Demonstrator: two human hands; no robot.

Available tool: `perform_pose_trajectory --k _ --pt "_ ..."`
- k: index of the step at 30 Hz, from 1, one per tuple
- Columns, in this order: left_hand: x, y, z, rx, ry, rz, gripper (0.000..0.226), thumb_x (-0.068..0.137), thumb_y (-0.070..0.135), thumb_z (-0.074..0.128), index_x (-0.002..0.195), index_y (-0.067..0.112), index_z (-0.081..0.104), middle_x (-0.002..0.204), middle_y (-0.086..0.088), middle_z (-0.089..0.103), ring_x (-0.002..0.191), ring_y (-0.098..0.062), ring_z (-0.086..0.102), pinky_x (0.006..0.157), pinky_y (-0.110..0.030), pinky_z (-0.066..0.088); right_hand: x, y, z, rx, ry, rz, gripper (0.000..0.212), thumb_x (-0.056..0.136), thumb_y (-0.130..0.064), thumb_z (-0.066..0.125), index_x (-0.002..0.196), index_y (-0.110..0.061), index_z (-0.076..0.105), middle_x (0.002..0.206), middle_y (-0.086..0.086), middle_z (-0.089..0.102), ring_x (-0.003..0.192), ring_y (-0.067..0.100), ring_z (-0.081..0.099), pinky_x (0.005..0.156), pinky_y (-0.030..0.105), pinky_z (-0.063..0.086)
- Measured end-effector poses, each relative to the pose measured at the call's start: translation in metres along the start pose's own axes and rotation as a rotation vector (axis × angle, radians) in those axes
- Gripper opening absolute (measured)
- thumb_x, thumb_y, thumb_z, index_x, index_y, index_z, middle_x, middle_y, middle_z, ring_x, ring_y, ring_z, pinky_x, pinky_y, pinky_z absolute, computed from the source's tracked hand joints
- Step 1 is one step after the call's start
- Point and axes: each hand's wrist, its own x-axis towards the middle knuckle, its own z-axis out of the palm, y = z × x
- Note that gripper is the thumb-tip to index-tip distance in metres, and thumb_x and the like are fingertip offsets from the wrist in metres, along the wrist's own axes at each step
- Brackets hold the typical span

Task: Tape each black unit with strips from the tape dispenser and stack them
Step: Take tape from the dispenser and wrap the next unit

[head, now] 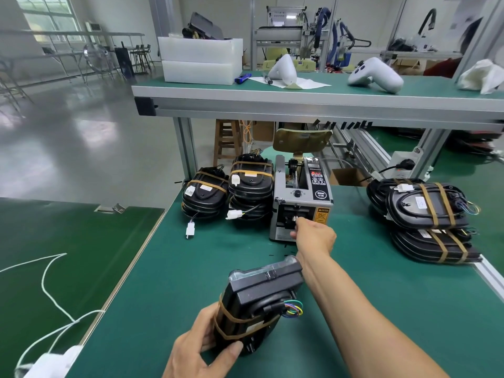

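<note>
L hand (pixel 200 347) grips black plastic unit w/ brown tape bands (pixel 259 304), thumb and fingers curled round its near end; unit tilted up off green bench mat (pixel 169 268), near front edge. R hand (pixel 313 236) reaches to outlet slot of grey box-shaped tape dispenser (pixel 301 197), fingertips pinched at slot; can't tell if strip held. Taped black units stacked L of dispenser (pixel 251 186) and R (pixel 428 211).

place: factory assembly floor | cues: green-matted workbench (pixel 354 268), aluminium-frame shelf (pixel 300 100), gantry machine (pixel 289 31)
</note>
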Motion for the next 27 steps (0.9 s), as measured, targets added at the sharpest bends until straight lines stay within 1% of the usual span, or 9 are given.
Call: perform_pose_trajectory --k 2,6,9,11,15,17,20,24,27 --pt "0.0 0.0 -0.001 -0.004 -0.001 0.005 0.069 0.079 0.038 0.082 0.142 0.05 0.054 0.117 0.012 0.08 0.105 -0.007 0.078 0.094 -0.02 0.059 -0.005 0.007 -0.017 0.029 -0.125 0.01 0.011 0.089 -0.011 0.072 0.077 -0.014 0.073 0.059 -0.003 0.068 0.065 0.014 0.061 0.07 0.028 0.047" --pt "0.002 -0.001 0.0 0.007 0.021 0.017 0.068 0.079 0.04 0.082 0.14 0.051 0.055 0.113 0.014 0.08 0.101 -0.005 0.078 0.09 -0.016 0.059 -0.032 0.003 -0.066 0.121 -0.443 0.082 0.011 0.092 -0.019 0.075 0.081 -0.02 0.074 0.07 -0.006 0.069 0.064 0.007 0.064 0.07 0.028 0.041" --pt "0.001 -0.004 0.0 0.008 0.027 0.016 0.067 0.079 0.041 0.081 0.14 0.049 0.055 0.111 0.011 0.08 0.098 -0.007 0.079 0.09 -0.02 0.061 -0.067 -0.015 -0.095 0.157 -0.629 0.067 0.007 0.076 -0.03 0.083 0.073 -0.029 0.077 0.083 -0.007 0.072 0.081 0.006 0.069 0.086 0.034 0.043" --pt "0.001 -0.007 -0.001 0.003 0.019 0.005 0.068 0.077 0.043 0.081 0.14 0.049 0.055 0.111 0.009 0.081 0.097 -0.009 0.08 0.091 -0.023 0.062 -0.089 -0.026 -0.107 0.129 -0.707 0.03 0.017 0.065 -0.031 0.091 0.072 -0.03 0.076 0.091 -0.004 0.073 0.094 0.008 0.069 0.092 0.035 0.043" --pt "0.002 -0.009 -0.001 -0.006 0.012 0.013 0.066 0.08 0.043 0.081 0.14 0.049 0.054 0.112 0.007 0.08 0.097 -0.012 0.08 0.091 -0.025 0.062 -0.115 -0.032 -0.117 0.119 -0.732 0.003 0.022 0.062 -0.032 0.093 0.075 -0.027 0.076 0.1 -0.004 0.075 0.095 0.008 0.064 0.098 0.035 0.044" --pt "0.003 -0.008 0.0 -0.018 0.014 0.017 0.065 0.082 0.042 0.081 0.14 0.049 0.054 0.113 0.006 0.08 0.098 -0.014 0.08 0.091 -0.026 0.062 -0.122 -0.029 -0.119 0.138 -0.716 -0.02 0.023 0.06 -0.041 0.084 0.076 -0.026 0.077 0.11 -0.007 0.078 0.102 0.007 0.067 0.105 0.038 0.043" --pt "0.002 -0.008 -0.001 -0.03 0.0 0.016 0.063 0.085 0.041 0.082 0.141 0.044 0.054 0.115 0.005 0.08 0.099 -0.015 0.079 0.092 -0.026 0.062 -0.13 -0.021 -0.118 0.163 -0.688 -0.076 0.024 0.059 -0.041 0.082 0.073 -0.022 0.077 0.119 -0.009 0.077 0.114 0.001 0.068 0.114 0.039 0.04" --pt "0.002 -0.006 -0.002 -0.038 -0.018 0.03 0.06 0.088 0.045 0.081 0.141 0.038 0.054 0.115 0.003 0.079 0.098 -0.016 0.079 0.089 -0.028 0.063 -0.139 -0.01 -0.114 0.19 -0.628 -0.112 0.032 0.055 -0.041 0.085 0.073 -0.016 0.079 0.122 -0.014 0.075 0.118 -0.001 0.066 0.106 0.029 0.041" --pt "0.002 -0.005 -0.001 -0.066 -0.015 0.027 0.059 0.088 0.054 0.08 0.139 0.037 0.056 0.113 0.001 0.079 0.094 -0.019 0.08 0.087 -0.028 0.064 -0.143 -0.001 -0.111 0.207 -0.61 -0.11 0.011 0.074 -0.022 0.085 0.072 -0.014 0.079 0.123 -0.01 0.075 0.116 -0.007 0.065 0.092 0.016 0.042"
